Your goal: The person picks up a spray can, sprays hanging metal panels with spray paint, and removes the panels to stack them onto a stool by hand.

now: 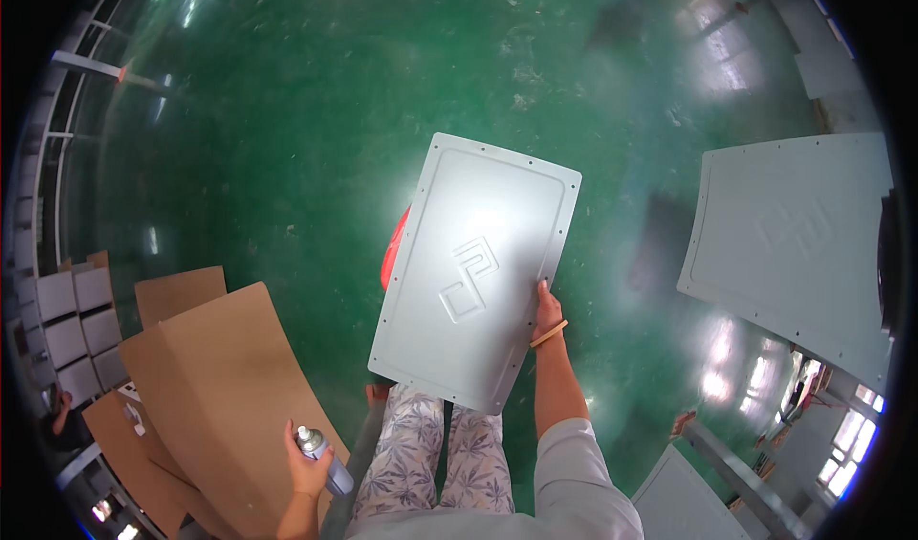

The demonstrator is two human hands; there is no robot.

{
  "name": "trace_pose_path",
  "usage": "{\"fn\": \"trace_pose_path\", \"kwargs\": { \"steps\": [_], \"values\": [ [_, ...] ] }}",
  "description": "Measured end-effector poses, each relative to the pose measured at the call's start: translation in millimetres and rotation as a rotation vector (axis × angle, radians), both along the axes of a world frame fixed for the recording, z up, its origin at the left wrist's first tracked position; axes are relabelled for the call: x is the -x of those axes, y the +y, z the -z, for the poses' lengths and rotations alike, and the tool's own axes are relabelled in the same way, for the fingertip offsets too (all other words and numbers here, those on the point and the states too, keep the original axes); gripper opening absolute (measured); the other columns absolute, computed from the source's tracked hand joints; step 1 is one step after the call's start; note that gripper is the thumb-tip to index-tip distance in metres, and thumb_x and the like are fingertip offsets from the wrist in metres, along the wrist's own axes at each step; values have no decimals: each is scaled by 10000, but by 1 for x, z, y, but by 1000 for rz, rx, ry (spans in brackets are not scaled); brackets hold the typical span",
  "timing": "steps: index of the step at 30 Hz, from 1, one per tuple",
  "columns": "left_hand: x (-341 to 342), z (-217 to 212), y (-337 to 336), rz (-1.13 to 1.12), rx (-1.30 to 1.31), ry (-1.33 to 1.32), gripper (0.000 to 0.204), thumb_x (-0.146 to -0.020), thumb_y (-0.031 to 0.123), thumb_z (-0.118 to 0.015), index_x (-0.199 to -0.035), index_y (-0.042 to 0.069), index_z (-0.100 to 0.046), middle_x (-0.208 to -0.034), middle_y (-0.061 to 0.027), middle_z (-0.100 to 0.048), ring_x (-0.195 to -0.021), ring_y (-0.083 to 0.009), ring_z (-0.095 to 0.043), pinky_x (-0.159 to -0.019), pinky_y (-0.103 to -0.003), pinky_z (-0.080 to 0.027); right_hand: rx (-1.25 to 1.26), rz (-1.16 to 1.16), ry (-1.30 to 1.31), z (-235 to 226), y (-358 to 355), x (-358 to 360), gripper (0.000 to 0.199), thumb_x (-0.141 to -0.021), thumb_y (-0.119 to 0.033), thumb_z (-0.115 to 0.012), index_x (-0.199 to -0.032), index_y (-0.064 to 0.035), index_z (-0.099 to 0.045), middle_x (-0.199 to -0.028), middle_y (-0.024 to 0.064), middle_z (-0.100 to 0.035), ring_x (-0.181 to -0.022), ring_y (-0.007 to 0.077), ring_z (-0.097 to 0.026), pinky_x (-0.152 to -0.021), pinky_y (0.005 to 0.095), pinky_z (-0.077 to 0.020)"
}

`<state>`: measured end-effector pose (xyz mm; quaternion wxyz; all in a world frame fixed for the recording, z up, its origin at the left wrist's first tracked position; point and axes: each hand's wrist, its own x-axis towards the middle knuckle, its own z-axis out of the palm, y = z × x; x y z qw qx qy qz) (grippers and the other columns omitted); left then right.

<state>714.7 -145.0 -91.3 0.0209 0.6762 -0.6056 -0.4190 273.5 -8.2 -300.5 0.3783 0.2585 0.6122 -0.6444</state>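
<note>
Grey sleeve (583, 483) lowest in view, patterned trousers (440, 454) just left of it.

Right hand (547, 312) closed on the right long edge of a pale grey panel (478, 272), fingers over the front face, thumb hidden behind. Orange band (549, 334) on that wrist. Panel held flat-on to the camera above the knees, tilted, lower edge over the trousers. Something red (394, 248) shows behind its left edge; cannot tell what.

Panel: thin rigid sheet, raised border, embossed mark at centre, small holes along the rim. Judged stiff, fairly light since one hand carries it, smooth and likely slippery. Best grip looks to be the flat rim on a long side, near mid-length for balance.

Left hand (308, 468) wrapped round a spray can (320, 456), nozzle up, low beside the left knee.

Cardboard sheets (220, 387) lie on the green floor (316, 110) to the left. A second panel (794, 243) lies well apart to the right.
</note>
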Motion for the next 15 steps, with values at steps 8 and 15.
{"fn": "trace_pose_path", "kwargs": {
  "steps": [8,15],
  "values": [
    [12,0,11,78,-32,41,887,-621,43,-695,-1359,69,-203,-1117,-153,-457,-962,-215,-510,-842,-337,-436,-613,-520,413,40,15,-9,606,-850,-512,-432,-989,65,-558,-939,260,-584,-909,370,-562,-801,390,-422],
    [23,-13,18,116,-8,50,891,-614,89,-718,-1349,48,-216,-1108,-177,-487,-963,-250,-536,-849,-348,-437,-761,-943,256,-2,10,1,645,-857,-583,-343,-1086,-7,-522,-1033,220,-585,-1008,371,-534,-850,414,-421]
  ]
}}
